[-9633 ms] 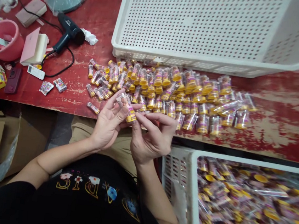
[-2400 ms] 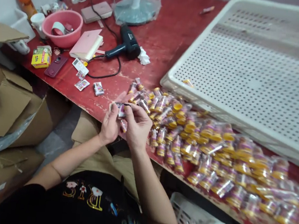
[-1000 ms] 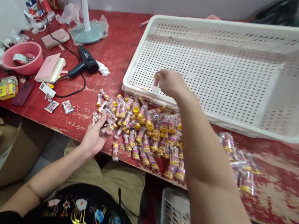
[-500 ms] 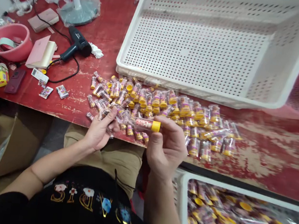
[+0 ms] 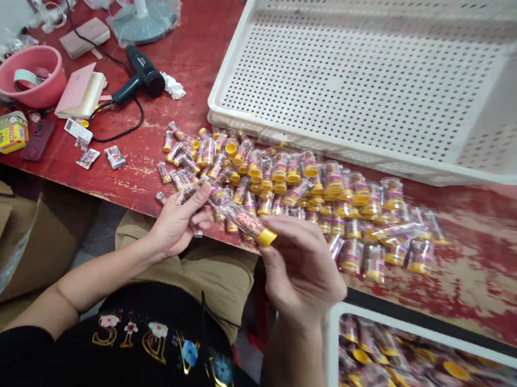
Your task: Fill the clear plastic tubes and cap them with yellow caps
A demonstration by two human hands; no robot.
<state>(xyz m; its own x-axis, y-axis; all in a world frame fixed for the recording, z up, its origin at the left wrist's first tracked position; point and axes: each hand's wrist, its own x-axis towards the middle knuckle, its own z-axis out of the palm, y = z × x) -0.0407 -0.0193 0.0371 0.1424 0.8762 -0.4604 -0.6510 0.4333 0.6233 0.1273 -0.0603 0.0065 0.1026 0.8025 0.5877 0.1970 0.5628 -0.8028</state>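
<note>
Over the table's front edge I hold a clear plastic tube (image 5: 243, 216) with a yellow cap (image 5: 267, 237) and red-and-white contents, slanting down to the right. My left hand (image 5: 176, 225) is closed on its far left end, thumb on top; part of that end is hidden by the fingers. At the other end, the thumb and fingers of my right hand (image 5: 308, 275) close about the yellow cap. Behind and beneath the tube lies a spread of small wrapped tubes (image 5: 279, 168) with yellow ends.
A large white perforated crate (image 5: 344, 85) stands at the back. A second white crate (image 5: 332, 349), full of wrapped tubes, sits low at the right. On the left are a heat gun (image 5: 144, 74), a pink bowl (image 5: 32, 80), a phone (image 5: 38, 141) and a yellow box (image 5: 10, 132).
The tube has tilted, its capped end dropping lower. My right hand has shifted right and down, while my left hand stays at the other end. The whole view has swung slightly.
</note>
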